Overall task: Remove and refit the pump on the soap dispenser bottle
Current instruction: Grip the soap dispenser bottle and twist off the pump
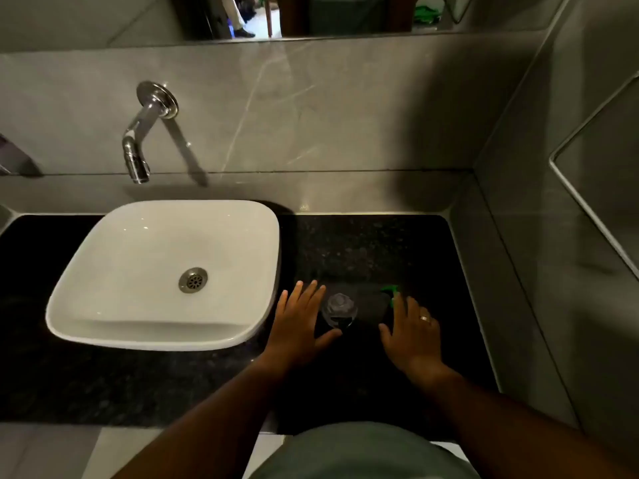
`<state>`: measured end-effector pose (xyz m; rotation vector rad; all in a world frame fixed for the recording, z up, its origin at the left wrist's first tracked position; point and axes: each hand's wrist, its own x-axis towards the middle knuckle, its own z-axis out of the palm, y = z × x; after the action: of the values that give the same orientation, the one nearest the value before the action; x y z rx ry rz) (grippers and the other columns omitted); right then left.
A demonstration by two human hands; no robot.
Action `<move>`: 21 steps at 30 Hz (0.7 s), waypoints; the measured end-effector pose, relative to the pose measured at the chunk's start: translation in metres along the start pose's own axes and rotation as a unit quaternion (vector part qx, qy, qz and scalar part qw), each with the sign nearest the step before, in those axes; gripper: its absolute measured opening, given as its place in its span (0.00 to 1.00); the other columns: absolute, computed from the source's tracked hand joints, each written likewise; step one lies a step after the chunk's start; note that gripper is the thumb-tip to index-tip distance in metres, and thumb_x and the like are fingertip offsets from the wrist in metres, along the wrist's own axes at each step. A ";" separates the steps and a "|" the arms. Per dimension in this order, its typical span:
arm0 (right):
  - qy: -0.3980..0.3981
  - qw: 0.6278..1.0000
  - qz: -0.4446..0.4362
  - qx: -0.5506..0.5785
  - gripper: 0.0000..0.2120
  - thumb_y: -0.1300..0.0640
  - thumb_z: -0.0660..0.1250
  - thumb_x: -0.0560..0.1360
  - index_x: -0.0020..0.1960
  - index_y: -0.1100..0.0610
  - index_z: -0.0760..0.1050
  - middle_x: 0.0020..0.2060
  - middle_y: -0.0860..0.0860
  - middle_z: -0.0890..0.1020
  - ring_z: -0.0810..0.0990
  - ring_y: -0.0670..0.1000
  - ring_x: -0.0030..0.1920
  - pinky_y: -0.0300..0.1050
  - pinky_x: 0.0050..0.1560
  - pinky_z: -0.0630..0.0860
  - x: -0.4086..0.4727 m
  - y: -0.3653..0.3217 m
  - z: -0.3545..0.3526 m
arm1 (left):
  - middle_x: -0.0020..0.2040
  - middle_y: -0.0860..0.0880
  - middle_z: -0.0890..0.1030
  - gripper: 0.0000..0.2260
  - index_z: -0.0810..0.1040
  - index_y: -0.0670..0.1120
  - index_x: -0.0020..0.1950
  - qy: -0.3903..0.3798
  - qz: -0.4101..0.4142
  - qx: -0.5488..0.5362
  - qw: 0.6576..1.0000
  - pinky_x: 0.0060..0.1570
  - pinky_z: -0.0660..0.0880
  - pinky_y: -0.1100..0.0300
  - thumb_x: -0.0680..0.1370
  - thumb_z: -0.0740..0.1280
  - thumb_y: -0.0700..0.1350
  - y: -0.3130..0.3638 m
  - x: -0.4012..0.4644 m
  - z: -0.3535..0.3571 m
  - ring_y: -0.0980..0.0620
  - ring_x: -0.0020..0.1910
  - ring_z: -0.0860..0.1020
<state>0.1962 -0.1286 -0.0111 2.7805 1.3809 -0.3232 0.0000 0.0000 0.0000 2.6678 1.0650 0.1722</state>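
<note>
**Where things sit on the counter**

Your basin (162, 271) rests on the counter (103, 385) to the left, with the tap (138, 146) on the wall behind it. Right of the basin stands the bottle (339, 311), between your left hand (297, 323) and right hand (411, 333). The pump (390, 290) lies just beyond your right fingertips.
</note>
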 end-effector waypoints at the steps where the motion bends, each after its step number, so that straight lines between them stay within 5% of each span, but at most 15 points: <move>1: -0.002 0.999 0.029 0.024 0.34 0.40 0.61 0.73 0.73 0.55 0.59 0.66 0.59 0.70 0.70 0.62 0.64 0.57 0.60 0.69 0.004 0.000 -0.002 | 0.77 0.48 0.62 0.41 0.59 0.50 0.76 -0.007 0.001 -0.020 1.000 0.73 0.50 0.44 0.70 0.59 0.71 0.001 0.003 0.001 0.44 0.77 0.54; 8: 0.005 0.995 0.092 0.048 0.24 0.37 0.63 0.72 0.57 0.55 0.72 0.55 0.57 0.77 0.76 0.60 0.55 0.54 0.53 0.72 0.035 -0.002 -0.004 | 0.73 0.50 0.69 0.38 0.66 0.53 0.72 0.014 -0.031 -0.127 0.991 0.73 0.49 0.47 0.67 0.64 0.71 0.006 0.025 0.015 0.45 0.76 0.57; 16: -0.010 0.994 0.102 0.037 0.21 0.41 0.67 0.70 0.53 0.56 0.75 0.54 0.57 0.78 0.77 0.59 0.55 0.53 0.52 0.74 0.060 -0.004 0.005 | 0.73 0.52 0.68 0.28 0.77 0.54 0.57 0.016 -0.043 -0.205 0.978 0.73 0.47 0.48 0.64 0.68 0.70 0.003 0.040 0.026 0.45 0.77 0.54; 21: -0.015 0.993 0.104 0.046 0.18 0.42 0.68 0.70 0.51 0.56 0.75 0.52 0.57 0.79 0.78 0.59 0.53 0.53 0.51 0.75 0.068 0.001 0.005 | 0.76 0.55 0.62 0.26 0.79 0.58 0.55 0.023 -0.046 -0.233 0.971 0.72 0.40 0.46 0.64 0.68 0.71 -0.002 0.051 0.025 0.53 0.76 0.46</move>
<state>0.2363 -0.0767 -0.0295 2.9460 1.0824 -0.4291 0.0406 0.0314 -0.0244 2.2003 1.0118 0.4116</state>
